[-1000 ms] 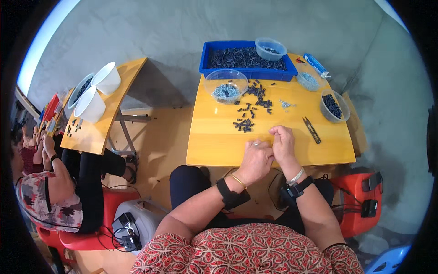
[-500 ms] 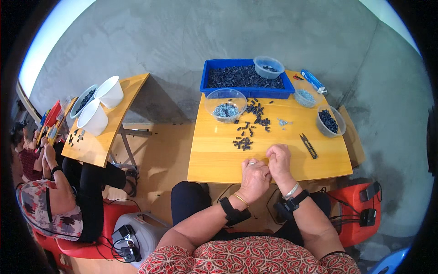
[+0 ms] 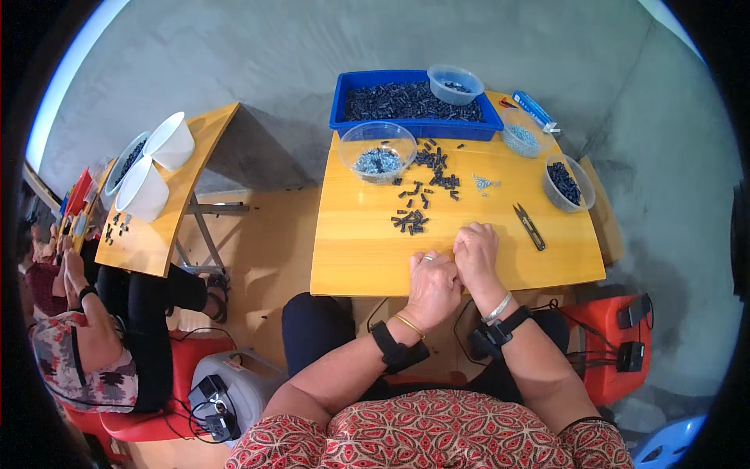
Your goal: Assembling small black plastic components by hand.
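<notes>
Resting together at the near edge of the yellow table (image 3: 367, 258), the left hand (image 3: 432, 288) and right hand (image 3: 476, 254) touched, fingers curled inward; whatever they pinched stayed hidden. Small black parts (image 3: 410, 221) lay just beyond, scissors (image 3: 530, 227) nearby.

blue flat packet (image 3: 535, 110), table's far-right corner

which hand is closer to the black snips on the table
Right. The right hand lies just left of the snips, with a short gap of bare table between them. The left hand sits farther left and nearer the person, pressed against the right hand.
</notes>
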{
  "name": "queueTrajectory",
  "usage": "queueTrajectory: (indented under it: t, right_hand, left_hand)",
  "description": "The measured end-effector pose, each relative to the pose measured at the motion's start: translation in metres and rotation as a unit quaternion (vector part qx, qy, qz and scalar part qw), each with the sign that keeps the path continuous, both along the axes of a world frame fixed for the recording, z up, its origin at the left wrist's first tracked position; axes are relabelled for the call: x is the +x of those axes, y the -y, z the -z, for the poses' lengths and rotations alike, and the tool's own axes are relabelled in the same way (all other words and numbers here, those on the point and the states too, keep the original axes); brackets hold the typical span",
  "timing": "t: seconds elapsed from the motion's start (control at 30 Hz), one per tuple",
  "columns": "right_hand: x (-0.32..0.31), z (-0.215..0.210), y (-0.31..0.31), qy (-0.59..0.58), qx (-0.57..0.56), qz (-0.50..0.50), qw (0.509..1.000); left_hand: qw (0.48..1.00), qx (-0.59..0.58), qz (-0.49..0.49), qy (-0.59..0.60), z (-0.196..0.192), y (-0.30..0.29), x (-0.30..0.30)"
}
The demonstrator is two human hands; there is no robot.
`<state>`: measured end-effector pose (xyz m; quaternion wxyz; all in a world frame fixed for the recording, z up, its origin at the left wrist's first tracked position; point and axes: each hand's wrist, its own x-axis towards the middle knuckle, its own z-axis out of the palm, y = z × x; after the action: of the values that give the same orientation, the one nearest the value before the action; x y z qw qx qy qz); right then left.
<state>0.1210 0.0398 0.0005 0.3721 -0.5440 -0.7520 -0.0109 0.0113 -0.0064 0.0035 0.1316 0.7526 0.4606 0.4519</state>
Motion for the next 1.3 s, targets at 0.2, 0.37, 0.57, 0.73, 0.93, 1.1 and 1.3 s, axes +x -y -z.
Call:
queueTrajectory:
  t: [0.2, 0.37, 0.57, 0.73, 0.93, 1.1, 1.3]
  right_hand:
    - [0.000, 0.003, 0.000, -0.010, -0.007, 0.008, 1.000]
    - [0.021, 0.003, 0.013, -0.397, -0.071, -0.111, 0.908]
    - [-0.005, -0.086, 0.093, -0.255, -0.040, -0.150, 0.954]
    - [-0.010, -0.115, 0.110, -0.148, 0.083, -0.188, 0.967]
    - [-0.003, -0.126, 0.121, -0.090, 0.159, -0.178, 0.967]
    - [0.006, -0.132, 0.126, -0.217, 0.067, -0.204, 0.952]
    - [0.008, -0.139, 0.129, -0.294, -0.022, -0.255, 0.921]
  left_hand:
    - [1.000, 0.003, 0.008, 0.006, -0.003, 0.003, -0.001]
    - [0.985, -0.078, 0.054, 0.145, -0.007, 0.004, -0.008]
    - [0.774, -0.307, 0.166, 0.528, -0.066, 0.023, -0.030]
    - [0.726, -0.314, 0.231, 0.567, -0.095, 0.051, -0.024]
    - [0.695, -0.338, 0.276, 0.572, -0.104, 0.065, -0.024]
    - [0.756, -0.321, 0.253, 0.511, -0.117, 0.080, -0.028]
    - [0.832, -0.225, 0.228, 0.453, -0.118, 0.084, -0.032]
